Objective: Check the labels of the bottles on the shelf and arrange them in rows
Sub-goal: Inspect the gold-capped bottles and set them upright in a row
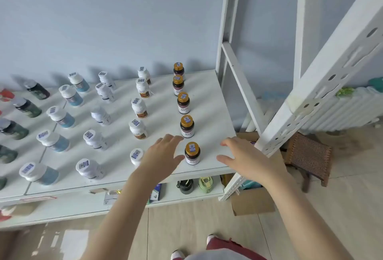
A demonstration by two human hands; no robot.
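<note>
Bottles stand in rows on the white shelf (209,102). The rightmost row holds several brown bottles with gold caps. The nearest brown bottle (192,153) stands close to the front edge. My left hand (163,154) hovers open just left of it, fingers spread, thumb near its side without gripping. My right hand (242,156) is open over the shelf's right front corner, apart from the bottle. A white bottle (136,156) sits partly hidden behind my left hand. Further left run rows of white-capped bottles (138,129) and dark green bottles (27,107).
A white perforated shelf post (310,98) slants at the right. The lower shelf carries a black pot (185,186) and a green item (205,184). A cardboard box (251,200) and a woven stool (308,156) stand on the floor. A radiator (342,110) lines the wall.
</note>
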